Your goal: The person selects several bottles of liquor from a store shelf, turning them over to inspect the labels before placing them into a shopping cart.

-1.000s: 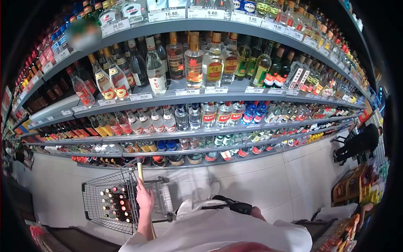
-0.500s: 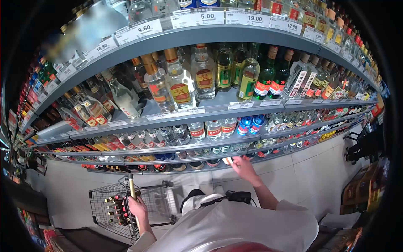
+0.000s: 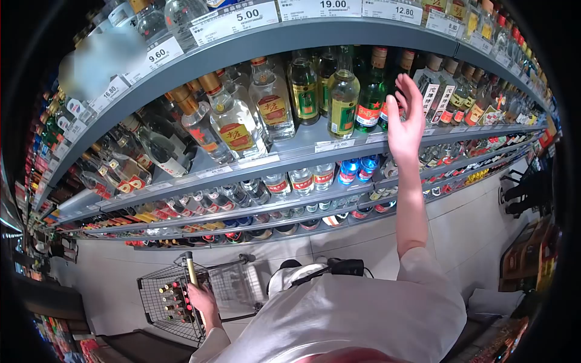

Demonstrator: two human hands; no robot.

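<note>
My right hand is raised in front of the middle shelf, fingers spread and nothing in them. It overlaps one of the green glass bottles with red-and-white star labels; a second green bottle stands just left of it. Further left is a clear bottle with a green-and-yellow label. Down at the lower left, my left hand is wrapped round the pale handle of a wire shopping cart. Several capped bottles stand together in the cart.
Price tags line the upper shelf edge, above the middle shelf. Clear square bottles stand on the left, with blue bottles one shelf lower. Pale tiled floor runs below. A person in dark clothing is at the far right.
My right hand has risen from beside the low shelves to the green bottles, its fingers opening out. The view has shifted right. My left hand keeps hold of the cart handle.
</note>
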